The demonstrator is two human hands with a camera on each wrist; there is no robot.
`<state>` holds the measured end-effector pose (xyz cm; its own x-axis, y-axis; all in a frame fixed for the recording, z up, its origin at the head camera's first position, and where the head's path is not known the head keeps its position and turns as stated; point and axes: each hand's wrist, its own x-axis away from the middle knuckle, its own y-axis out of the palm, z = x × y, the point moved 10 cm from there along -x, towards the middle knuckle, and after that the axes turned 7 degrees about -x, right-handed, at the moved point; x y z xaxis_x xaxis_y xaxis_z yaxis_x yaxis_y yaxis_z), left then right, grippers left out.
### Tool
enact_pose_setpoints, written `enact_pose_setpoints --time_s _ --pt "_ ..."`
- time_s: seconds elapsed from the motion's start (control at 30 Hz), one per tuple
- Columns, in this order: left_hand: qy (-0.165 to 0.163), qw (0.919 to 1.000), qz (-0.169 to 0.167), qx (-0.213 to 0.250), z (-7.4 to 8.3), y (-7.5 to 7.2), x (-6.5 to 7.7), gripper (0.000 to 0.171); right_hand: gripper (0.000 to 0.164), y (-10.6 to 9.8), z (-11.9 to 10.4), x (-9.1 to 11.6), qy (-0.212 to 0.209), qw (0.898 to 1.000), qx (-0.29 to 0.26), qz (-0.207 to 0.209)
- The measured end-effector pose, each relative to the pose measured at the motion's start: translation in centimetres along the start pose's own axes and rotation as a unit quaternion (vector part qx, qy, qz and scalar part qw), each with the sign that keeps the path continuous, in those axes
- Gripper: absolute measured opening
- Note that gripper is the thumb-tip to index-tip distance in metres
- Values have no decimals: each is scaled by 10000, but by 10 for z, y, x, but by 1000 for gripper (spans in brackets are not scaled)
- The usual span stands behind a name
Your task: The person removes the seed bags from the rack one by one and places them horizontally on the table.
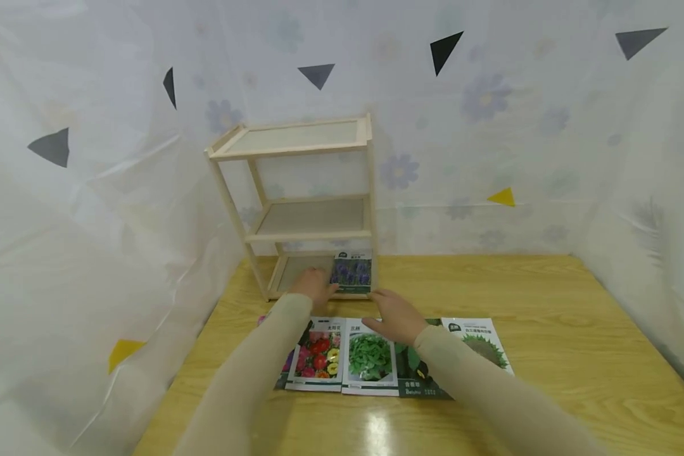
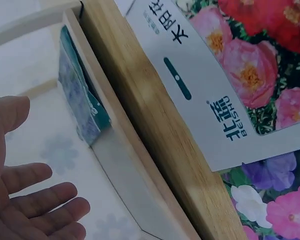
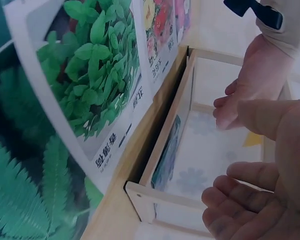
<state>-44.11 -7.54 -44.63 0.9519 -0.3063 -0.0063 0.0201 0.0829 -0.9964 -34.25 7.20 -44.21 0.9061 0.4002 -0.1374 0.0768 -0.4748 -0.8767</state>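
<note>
A seed packet with purple flowers point(image 1: 351, 272) leans upright at the right end of the bottom shelf point(image 1: 304, 269) of a small wooden rack. My left hand point(image 1: 313, 286) is just left of that packet, at the shelf's front, its fingers apart and holding nothing. By the rack's front right post, my right hand point(image 1: 398, 316) reaches over the row of packets, also holding nothing. Below the hands lie a packet with red and yellow flowers point(image 1: 318, 356) and a green-leaf packet point(image 1: 370, 358). A dark green packet point(image 1: 418, 377) is partly hidden by the right arm.
The rack's middle shelf point(image 1: 313, 216) and top shelf point(image 1: 296, 136) rise above the hands. A sunflower packet point(image 1: 484, 342) ends the row on the right. The wooden table point(image 1: 547, 310) extends right, with a patterned sheet point(image 1: 422, 126) behind.
</note>
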Motion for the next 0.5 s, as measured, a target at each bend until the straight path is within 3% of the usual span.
enact_pose_setpoints --time_s 0.1,0.23,0.5 --pt "-190 9998 -50 9 -7 5 -9 56 66 9 0 -16 99 9999 39 -33" --pt "-107 9996 -126 -230 -9 10 -21 58 66 21 1 -35 219 9996 47 -145" --pt "1 9974 -597 -402 5 18 -31 65 64 34 10 -61 502 9985 30 -194"
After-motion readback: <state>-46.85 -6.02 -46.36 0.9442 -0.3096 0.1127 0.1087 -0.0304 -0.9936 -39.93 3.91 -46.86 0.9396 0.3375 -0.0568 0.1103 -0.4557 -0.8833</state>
